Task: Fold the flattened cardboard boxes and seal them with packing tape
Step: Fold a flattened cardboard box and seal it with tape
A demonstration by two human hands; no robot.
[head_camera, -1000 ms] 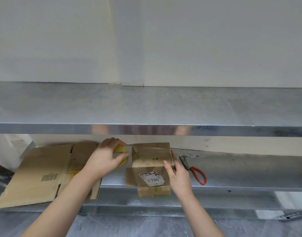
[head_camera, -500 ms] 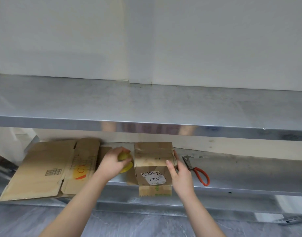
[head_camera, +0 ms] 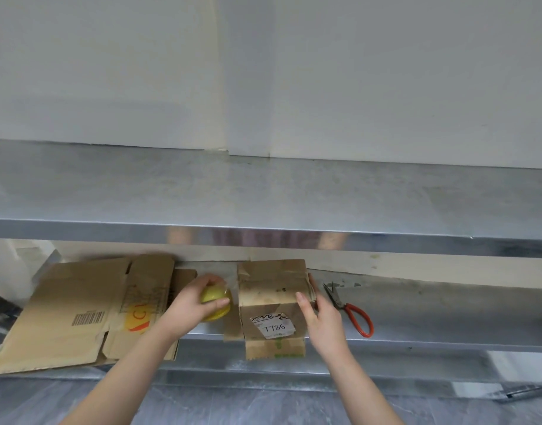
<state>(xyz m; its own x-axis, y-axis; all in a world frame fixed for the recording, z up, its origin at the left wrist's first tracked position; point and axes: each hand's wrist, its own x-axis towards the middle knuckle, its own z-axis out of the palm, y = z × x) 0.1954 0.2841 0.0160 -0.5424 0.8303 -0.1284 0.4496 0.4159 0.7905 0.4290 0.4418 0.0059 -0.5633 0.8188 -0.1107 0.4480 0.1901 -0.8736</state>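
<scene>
Half of tape roll [head_camera: 214,296] hidden by L hand [head_camera: 187,309]

A pair of scissors [head_camera: 343,305] with red handles is seen lying flat on the lower metal shelf [head_camera: 447,314], with the blades pointed toward the back. An upper metal shelf [head_camera: 263,191] is fixed above it, and blurred reflections are carried on its shiny front edge. A pale wall [head_camera: 386,72] is seen behind both shelves. A grey marbled floor [head_camera: 263,406] is visible below, where a thin metal strip [head_camera: 527,394] is laid at the far right.
</scene>
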